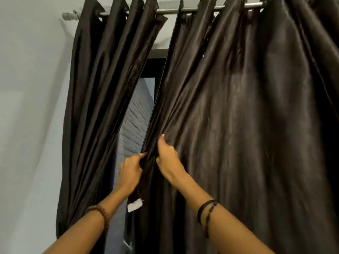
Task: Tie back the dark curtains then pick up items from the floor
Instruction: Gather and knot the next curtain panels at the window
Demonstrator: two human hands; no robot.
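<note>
Two dark brown satin curtains hang from a metal rod (168, 11). The left curtain (95, 107) is bunched against the wall. The right curtain (247, 125) spreads wide across the opening. My left hand (130, 171) grips the inner edge of the right curtain, fingers curled into the fabric. My right hand (167, 160) grips a fold of the same curtain just beside it, thumb up. A dark strip with a white tag (135, 205) hangs below my left hand. The floor is out of view.
A pale wall (31, 107) stands at the left. Between the curtains a narrow gap shows a dark window frame (156, 61) and a grey brick wall (136, 121) outside.
</note>
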